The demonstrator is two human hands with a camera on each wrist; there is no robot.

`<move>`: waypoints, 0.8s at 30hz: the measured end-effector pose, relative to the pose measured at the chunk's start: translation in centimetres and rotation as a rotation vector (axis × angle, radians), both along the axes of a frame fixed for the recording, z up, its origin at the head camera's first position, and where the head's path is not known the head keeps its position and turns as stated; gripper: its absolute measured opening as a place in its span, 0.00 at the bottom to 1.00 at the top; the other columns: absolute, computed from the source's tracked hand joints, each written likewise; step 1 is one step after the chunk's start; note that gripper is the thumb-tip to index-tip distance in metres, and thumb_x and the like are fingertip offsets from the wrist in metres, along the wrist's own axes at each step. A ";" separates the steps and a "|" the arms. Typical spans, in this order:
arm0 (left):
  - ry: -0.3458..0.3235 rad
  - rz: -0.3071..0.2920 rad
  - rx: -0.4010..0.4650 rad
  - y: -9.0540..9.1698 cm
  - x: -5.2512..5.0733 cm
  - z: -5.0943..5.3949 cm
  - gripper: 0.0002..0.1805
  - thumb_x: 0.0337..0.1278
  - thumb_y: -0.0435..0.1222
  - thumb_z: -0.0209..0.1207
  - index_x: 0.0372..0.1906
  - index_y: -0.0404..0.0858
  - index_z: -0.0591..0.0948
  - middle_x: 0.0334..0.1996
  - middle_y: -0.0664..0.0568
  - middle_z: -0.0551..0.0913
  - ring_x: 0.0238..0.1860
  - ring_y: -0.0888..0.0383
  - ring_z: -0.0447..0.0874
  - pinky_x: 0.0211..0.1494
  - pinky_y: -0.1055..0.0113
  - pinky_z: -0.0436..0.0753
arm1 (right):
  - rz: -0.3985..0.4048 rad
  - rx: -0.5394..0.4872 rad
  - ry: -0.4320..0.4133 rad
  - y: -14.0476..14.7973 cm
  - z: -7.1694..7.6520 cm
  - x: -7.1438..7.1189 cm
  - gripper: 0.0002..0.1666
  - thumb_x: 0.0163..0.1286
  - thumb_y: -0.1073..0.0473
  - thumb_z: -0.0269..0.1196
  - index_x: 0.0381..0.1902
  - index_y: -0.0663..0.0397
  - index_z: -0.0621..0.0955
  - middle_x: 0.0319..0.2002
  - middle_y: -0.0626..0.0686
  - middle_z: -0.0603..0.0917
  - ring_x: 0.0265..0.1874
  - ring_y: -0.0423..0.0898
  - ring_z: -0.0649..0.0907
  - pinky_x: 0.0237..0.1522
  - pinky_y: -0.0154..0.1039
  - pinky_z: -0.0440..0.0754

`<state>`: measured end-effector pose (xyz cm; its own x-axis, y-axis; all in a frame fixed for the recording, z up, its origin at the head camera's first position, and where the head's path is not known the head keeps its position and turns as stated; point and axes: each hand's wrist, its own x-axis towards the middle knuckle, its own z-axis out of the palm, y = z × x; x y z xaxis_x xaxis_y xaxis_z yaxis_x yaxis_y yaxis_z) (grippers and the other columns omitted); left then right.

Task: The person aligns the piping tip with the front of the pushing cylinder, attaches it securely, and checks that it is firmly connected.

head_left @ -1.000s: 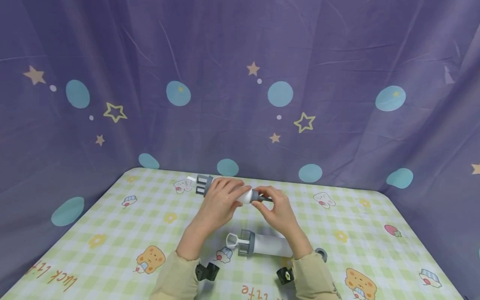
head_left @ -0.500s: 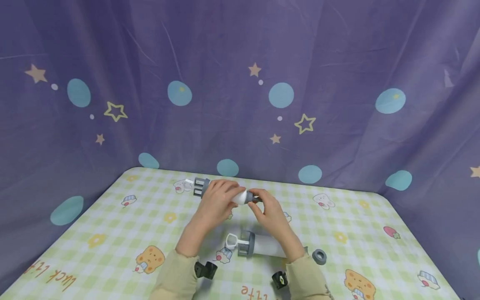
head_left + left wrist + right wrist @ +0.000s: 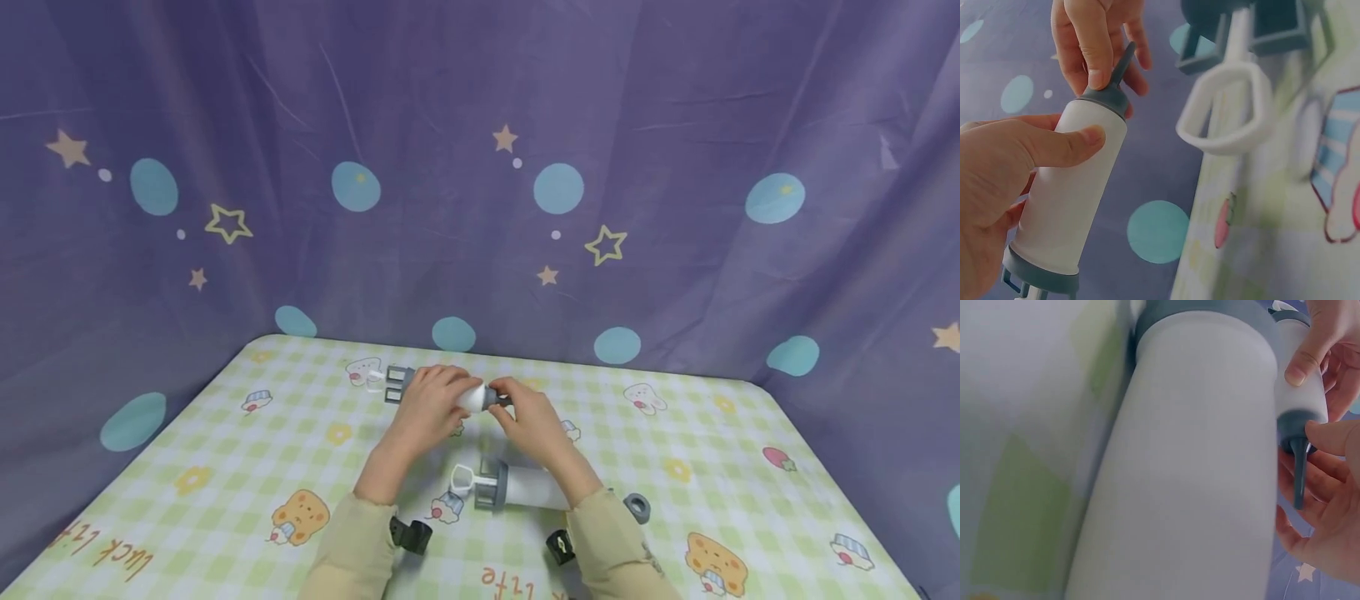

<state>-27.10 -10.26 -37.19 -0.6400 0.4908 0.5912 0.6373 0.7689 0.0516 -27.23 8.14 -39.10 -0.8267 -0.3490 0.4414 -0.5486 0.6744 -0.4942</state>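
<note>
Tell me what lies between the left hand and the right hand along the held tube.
The end of the white barrel and the grey nozzle base; the left wrist view shows it.

purple starred curtain (image 3: 450, 225) behind | green-checked tablecloth (image 3: 720, 450) | grey-and-white tube (image 3: 534, 487) lying on it | grey ring (image 3: 637, 517) near tube's end
</note>
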 end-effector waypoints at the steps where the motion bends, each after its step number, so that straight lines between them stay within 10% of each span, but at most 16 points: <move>1: -0.010 0.003 -0.001 -0.1 -0.1 -0.2 0.25 0.34 0.33 0.70 0.47 0.42 0.81 0.43 0.50 0.80 0.46 0.52 0.76 0.51 0.57 0.70 | 0.004 0.010 -0.009 -0.1 -0.1 -0.1 0.17 0.63 0.57 0.59 0.50 0.53 0.75 0.43 0.51 0.82 0.42 0.47 0.82 0.42 0.41 0.79; 9: -0.106 0.024 -0.010 -0.7 -0.7 -1.7 0.24 0.36 0.34 0.69 0.47 0.43 0.81 0.43 0.51 0.80 0.47 0.52 0.76 0.52 0.57 0.70 | 0.011 0.087 -0.132 -0.6 -0.5 -0.8 0.18 0.63 0.56 0.60 0.50 0.54 0.76 0.44 0.53 0.82 0.42 0.48 0.82 0.44 0.43 0.78; 24: -0.247 0.058 0.014 -1.0 -1.2 -3.9 0.23 0.35 0.37 0.70 0.45 0.43 0.82 0.40 0.53 0.81 0.42 0.53 0.78 0.48 0.57 0.73 | -0.034 0.272 -0.116 -1.8 -1.4 -0.6 0.17 0.60 0.56 0.62 0.45 0.56 0.79 0.39 0.53 0.84 0.38 0.49 0.83 0.42 0.46 0.78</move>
<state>-28.27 -11.26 -41.13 -0.7928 0.4422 0.4195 0.5591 0.8017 0.2115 -27.85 6.36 -40.46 -0.8796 -0.4123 0.2373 -0.4734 0.8077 -0.3514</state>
